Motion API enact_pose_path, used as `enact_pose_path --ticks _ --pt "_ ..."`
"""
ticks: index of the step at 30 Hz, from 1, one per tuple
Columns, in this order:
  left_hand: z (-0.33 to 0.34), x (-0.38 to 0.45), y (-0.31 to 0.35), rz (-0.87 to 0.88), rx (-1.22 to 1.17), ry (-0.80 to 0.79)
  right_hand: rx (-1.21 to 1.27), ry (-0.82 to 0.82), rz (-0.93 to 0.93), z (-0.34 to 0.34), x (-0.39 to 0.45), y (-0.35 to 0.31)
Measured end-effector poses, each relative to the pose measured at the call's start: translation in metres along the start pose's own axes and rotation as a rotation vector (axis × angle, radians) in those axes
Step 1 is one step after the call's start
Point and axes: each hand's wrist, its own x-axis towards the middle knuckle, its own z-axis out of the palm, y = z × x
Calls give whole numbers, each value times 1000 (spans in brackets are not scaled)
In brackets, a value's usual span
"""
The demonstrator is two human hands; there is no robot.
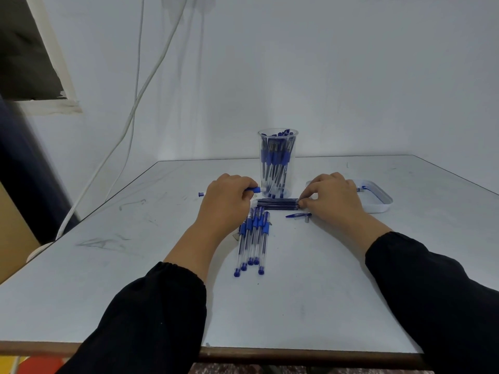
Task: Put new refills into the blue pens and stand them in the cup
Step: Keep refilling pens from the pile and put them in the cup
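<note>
A clear plastic cup [278, 163] full of several blue pens stands at the middle back of the table. My left hand [226, 201] grips a blue pen barrel [253, 189] lying crosswise, its end cap poking out at the left. My right hand [332, 198] pinches the right end of a row of dark refills [278, 204] lying in front of the cup. Several blue pens [253, 238] lie side by side between my forearms. A pen cap [297, 215] and a small grey tip piece [307, 219] lie by my right hand.
A shallow white tray [380, 201] sits to the right, partly behind my right hand. White cables [135, 112] hang down the wall at the left. The table's front edge [297, 356] runs below my sleeves.
</note>
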Motion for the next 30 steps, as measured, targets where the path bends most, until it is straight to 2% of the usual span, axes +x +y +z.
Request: enact_pose_path --ticks 4,11,16,21,30 --pt "2 -1 2 -2 -11 -7 35 24 30 -4 1 6" --pt "10 -5 13 18 -117 -21 246 29 211 -16 3 31" --pt "16 -6 17 45 -122 -48 114 -187 435 -24 11 48" --pt "16 -7 19 43 -138 -59 123 -252 343 -23 7 52" --pt "15 -8 21 36 -133 -74 75 -254 337 -23 10 53"
